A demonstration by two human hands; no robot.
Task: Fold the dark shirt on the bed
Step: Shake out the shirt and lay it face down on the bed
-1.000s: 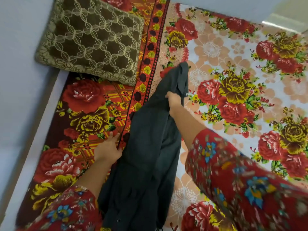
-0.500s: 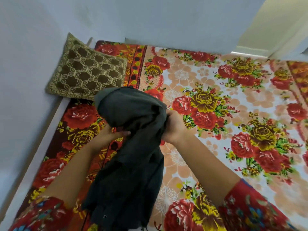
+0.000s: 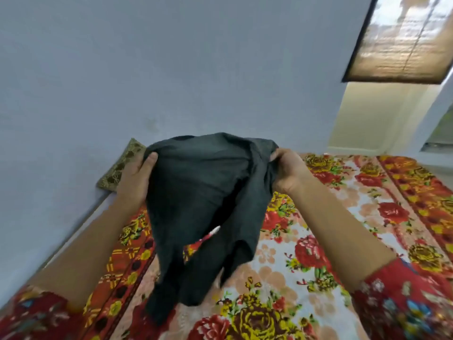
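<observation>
The dark shirt [image 3: 206, 197] hangs in the air above the bed [image 3: 331, 241], bunched at the top, with its lower parts dangling down onto the floral sheet. My left hand [image 3: 136, 177] grips its top left edge, thumb over the cloth. My right hand [image 3: 286, 168] pinches the top right edge. Both hands are raised to about the height of the bed's far edge, roughly a shirt's width apart.
A brown patterned pillow [image 3: 117, 168] leans in the far left corner, partly behind my left hand. A pale wall [image 3: 171, 69] runs along the bed's left and far sides. A window with a brown blind [image 3: 402, 40] is at the upper right.
Both hands have lifted the shirt off the bed and moved apart, spreading its top edge. The left hand, earlier on the sheet, now grips the shirt. The view has tilted upward.
</observation>
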